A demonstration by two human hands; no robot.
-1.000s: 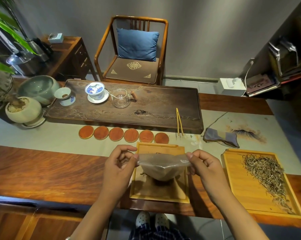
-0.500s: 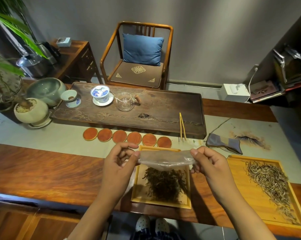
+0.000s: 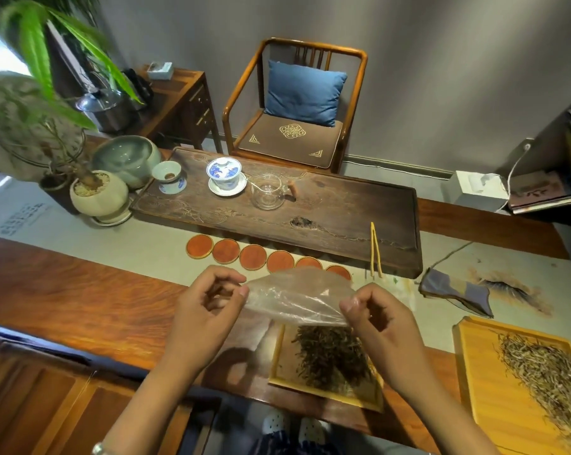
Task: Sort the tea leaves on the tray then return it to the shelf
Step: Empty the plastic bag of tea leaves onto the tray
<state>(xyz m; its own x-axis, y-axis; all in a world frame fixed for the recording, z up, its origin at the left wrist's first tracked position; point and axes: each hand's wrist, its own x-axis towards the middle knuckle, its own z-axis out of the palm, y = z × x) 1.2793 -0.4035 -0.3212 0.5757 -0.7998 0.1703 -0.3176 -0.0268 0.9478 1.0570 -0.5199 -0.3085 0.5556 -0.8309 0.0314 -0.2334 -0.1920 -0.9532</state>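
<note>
Left hand (image 3: 205, 307) and right hand (image 3: 376, 320) pinch an empty plastic bag (image 3: 297, 298) (see-through) above the dark tea leaves (image 3: 331, 356) on the small tray (image 3: 323, 390) at the table (image 3: 80, 297) edge.

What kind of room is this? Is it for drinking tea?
Probably a tea room. A carved wooden tea tray carries a lidded cup and a glass pitcher, and loose tea leaves lie on a bamboo tray.

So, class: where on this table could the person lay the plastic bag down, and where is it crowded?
Free: bare wood left of the near tray, below the coasters; also the strip between that tray and the right tray. Crowded: the dark tea board's left end, with cups.
</note>
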